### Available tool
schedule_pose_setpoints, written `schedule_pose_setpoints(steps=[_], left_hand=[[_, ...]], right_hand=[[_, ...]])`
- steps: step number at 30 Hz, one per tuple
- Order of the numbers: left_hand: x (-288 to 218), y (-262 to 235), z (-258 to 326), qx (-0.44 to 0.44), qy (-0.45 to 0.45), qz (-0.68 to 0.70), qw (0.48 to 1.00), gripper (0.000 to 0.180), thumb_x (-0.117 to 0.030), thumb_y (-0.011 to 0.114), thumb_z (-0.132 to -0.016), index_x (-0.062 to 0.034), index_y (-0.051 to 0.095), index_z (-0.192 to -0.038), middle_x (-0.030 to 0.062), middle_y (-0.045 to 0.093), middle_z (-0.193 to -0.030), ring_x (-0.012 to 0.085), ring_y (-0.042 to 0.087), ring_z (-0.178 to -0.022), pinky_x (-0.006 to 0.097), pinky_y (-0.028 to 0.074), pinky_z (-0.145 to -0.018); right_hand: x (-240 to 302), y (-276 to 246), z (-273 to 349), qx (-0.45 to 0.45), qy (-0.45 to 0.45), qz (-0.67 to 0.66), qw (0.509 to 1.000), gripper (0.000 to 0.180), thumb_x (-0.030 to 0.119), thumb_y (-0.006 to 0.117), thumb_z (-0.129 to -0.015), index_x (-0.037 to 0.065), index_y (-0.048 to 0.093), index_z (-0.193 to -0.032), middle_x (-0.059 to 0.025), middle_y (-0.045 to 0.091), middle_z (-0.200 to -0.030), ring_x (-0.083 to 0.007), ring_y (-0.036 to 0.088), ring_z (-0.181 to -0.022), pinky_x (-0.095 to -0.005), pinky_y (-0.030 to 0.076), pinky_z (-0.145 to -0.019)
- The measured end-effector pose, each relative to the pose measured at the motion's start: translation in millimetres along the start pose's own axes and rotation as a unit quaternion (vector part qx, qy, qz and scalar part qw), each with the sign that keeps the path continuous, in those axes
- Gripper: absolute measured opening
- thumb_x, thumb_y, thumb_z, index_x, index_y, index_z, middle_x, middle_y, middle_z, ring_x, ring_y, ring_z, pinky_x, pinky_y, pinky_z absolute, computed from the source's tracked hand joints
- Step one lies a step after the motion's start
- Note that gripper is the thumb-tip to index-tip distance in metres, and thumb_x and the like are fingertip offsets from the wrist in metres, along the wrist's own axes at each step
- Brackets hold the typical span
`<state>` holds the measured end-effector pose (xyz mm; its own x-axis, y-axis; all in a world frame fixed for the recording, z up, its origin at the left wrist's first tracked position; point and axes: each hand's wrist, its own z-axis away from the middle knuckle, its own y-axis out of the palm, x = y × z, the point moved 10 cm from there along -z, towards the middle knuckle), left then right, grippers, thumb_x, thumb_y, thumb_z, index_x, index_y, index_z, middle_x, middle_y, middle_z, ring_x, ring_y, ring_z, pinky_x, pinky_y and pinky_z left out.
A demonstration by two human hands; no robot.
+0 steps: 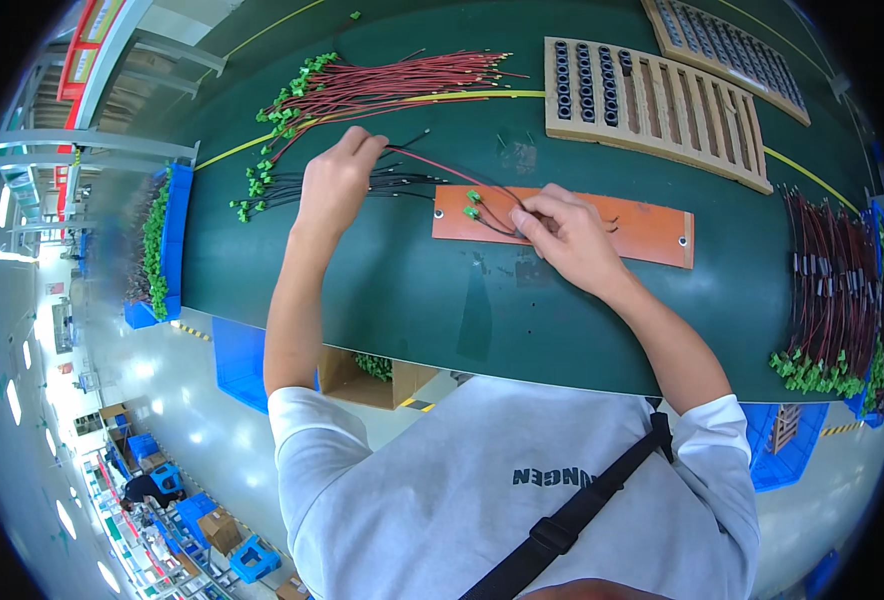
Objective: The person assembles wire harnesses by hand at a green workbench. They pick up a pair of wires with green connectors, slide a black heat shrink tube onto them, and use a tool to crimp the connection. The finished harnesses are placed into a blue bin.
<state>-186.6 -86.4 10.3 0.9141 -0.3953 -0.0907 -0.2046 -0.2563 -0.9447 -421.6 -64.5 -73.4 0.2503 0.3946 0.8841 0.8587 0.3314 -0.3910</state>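
Observation:
My left hand [339,180] is closed in a pinch on the far end of a red wire [442,165]; a black wire end sticks out beside its fingertips. The red wire runs slantwise to my right hand [567,235], whose fingers pinch it together with black wire. Below that hand lies an orange board [647,232] with a screw at each end. Two green connectors [473,204] with short black leads rest over the board's left part, just left of my right fingers. Black wires [392,183] with green connectors lie beside my left hand.
Red wires [412,80] with green ends lie in a bundle at the far left. Slotted wooden racks [652,105] holding black round parts stand at the far right. Finished-looking wire bundles [832,290] hang near the right edge. A blue bin [174,240] sits at the left edge.

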Motion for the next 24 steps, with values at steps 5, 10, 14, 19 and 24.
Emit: schedule_pose_setpoints(steps=[5,10,14,19,24], left_hand=[[-18,38,15,0.065,-0.221,0.568,0.79,0.01,0.004,0.067,-0.094,0.0059,0.066,-0.104,0.0103,0.071,-0.095,0.018,0.072,-0.081,0.031,0.061,-0.075],[-70,69,19,0.054,-0.239,0.669,0.701,0.013,0.004,0.069,-0.093,0.0019,0.062,-0.104,0.0121,0.071,-0.097,0.0209,0.075,-0.086,0.03,0.062,-0.076],[-72,75,24,-0.002,-0.248,0.665,0.704,0.012,0.004,0.068,-0.094,0.001,0.061,-0.103,0.0127,0.07,-0.099,0.0228,0.075,-0.088,0.032,0.063,-0.079],[-72,76,28,-0.042,-0.24,0.688,0.684,0.012,0.005,0.067,-0.094,0.0004,0.06,-0.103,0.0138,0.069,-0.101,0.0252,0.075,-0.091,0.034,0.063,-0.082],[-78,79,38,-0.058,-0.231,0.711,0.662,0.014,0.008,0.067,-0.093,0.0005,0.059,-0.102,0.0153,0.069,-0.102,0.0262,0.075,-0.093,0.035,0.063,-0.084]], right_hand=[[-33,13,2,0.027,0.214,-0.296,0.93,0.022,0.019,0.063,-0.103,-0.003,0.063,-0.106,-0.0059,0.065,-0.086,-0.0091,0.062,-0.066,-0.0259,0.051,-0.056],[-38,12,2,0.021,0.242,-0.339,0.909,0.023,0.02,0.063,-0.103,-0.003,0.062,-0.108,-0.005,0.066,-0.086,-0.0088,0.066,-0.07,-0.0242,0.057,-0.06],[-41,11,2,0.023,0.248,-0.355,0.901,0.022,0.019,0.064,-0.103,-0.002,0.063,-0.108,-0.0045,0.066,-0.086,-0.0083,0.066,-0.071,-0.0233,0.057,-0.061],[-41,11,2,0.023,0.25,-0.36,0.899,0.022,0.02,0.064,-0.102,-0.002,0.063,-0.108,-0.0044,0.067,-0.087,-0.0078,0.067,-0.071,-0.0227,0.057,-0.061],[-41,10,3,0.015,0.258,-0.355,0.899,0.024,0.022,0.065,-0.102,-0.002,0.064,-0.108,-0.0043,0.068,-0.087,-0.0078,0.068,-0.072,-0.0223,0.058,-0.062]])
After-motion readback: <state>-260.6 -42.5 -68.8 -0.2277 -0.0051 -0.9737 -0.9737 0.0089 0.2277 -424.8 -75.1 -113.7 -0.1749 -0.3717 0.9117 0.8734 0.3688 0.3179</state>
